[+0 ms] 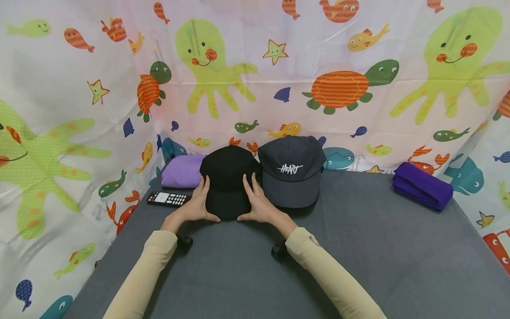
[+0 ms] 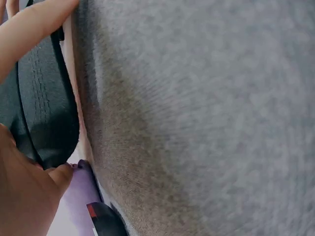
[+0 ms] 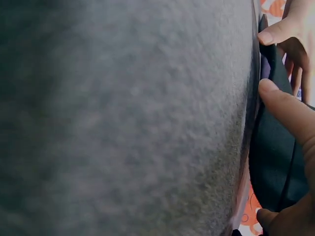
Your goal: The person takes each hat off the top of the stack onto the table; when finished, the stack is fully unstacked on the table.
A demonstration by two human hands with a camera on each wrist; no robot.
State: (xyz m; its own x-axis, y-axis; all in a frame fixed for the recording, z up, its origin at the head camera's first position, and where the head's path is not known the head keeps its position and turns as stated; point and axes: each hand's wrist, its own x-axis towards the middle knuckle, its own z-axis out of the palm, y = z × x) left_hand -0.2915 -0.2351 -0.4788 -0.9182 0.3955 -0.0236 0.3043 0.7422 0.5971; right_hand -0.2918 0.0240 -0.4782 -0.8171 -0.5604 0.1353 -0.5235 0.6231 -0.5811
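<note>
Black cap: in the head view we find the black cap [image 1: 229,181] just left of centre, crown up and brim toward the bottom of the frame; we cannot tell whether it bears fully on the grey worktop [image 1: 358,261].
Stitching: only the left wrist view shows us rows of it along the cap's brim, at the left edge; in the head view the brim is plain black.
HEART lettering: we read it only in the head view, on the navy cap [image 1: 292,173] right beside the black one.
Remote and lilac cloth: the head view gives us the whole remote [image 1: 167,199] in front of the lilac cloth [image 1: 181,171], left of centre; the left wrist view shows only parts of both, lower left.
Purple folded cloth: the head view alone shows us this purple folded cloth [image 1: 422,186], at the right.
Left hand: we see the left hand [image 1: 195,206] grasping the cap's left side, thumb low at the brim, fingers pointing up.
Right hand: the right hand [image 1: 260,207] mirrors it, grasping the other side.
Thumbs: the right wrist view shows us both, tips at the brim's edge, apart.
Forearms: we see them slant inward from the bottom of the head view.
</note>
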